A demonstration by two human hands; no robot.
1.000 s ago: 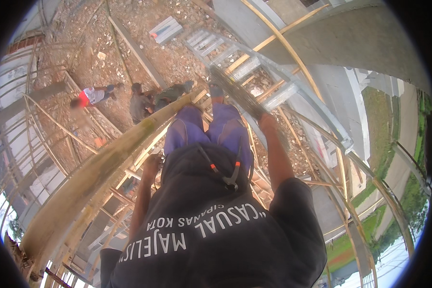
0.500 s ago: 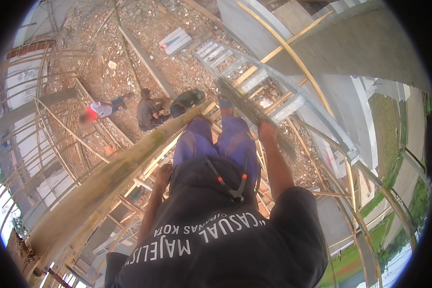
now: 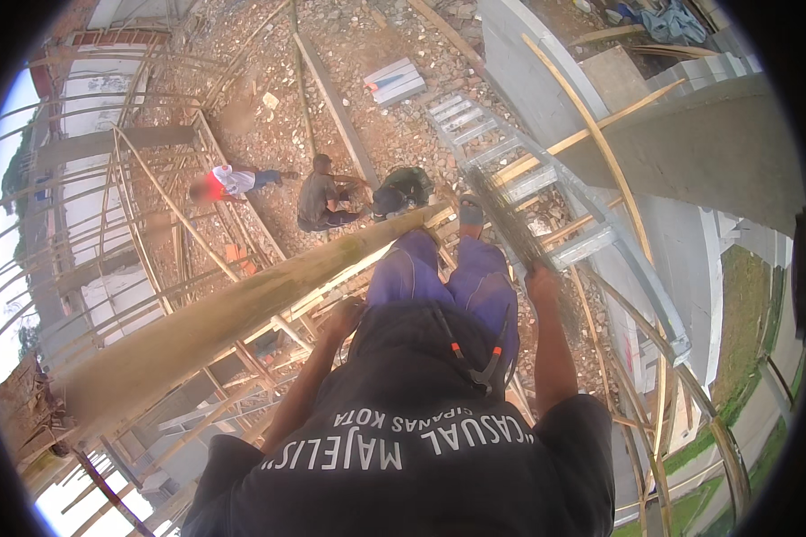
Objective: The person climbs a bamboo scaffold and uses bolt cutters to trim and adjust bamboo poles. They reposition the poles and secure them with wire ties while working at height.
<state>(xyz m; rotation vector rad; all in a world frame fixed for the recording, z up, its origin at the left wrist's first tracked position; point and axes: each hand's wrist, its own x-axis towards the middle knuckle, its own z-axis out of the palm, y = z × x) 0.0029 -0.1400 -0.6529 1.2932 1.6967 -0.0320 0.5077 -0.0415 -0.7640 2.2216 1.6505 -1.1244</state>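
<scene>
My right hand is closed at the near end of a long dark, streaked strip, perhaps a bundle of thin rods. It slants away from me over the side of a metal ladder. Beside my left thigh, my left hand hangs close to a thick round pole; its fingers are turned out of sight. My purple-trousered legs stretch forward between pole and ladder, one sandaled foot near the strip's far part. Black straps with orange pieces lie across my lap.
Far below on rubble ground are a person in a red and white top, a crouching person in dark clothes and another bent low. Wooden framing spreads left. At right stand a grey wall and crossed timber battens.
My view has shifted, so the surroundings sit farther right in the picture. The strip reached past my right hand toward me before; now it ends about at the hand.
</scene>
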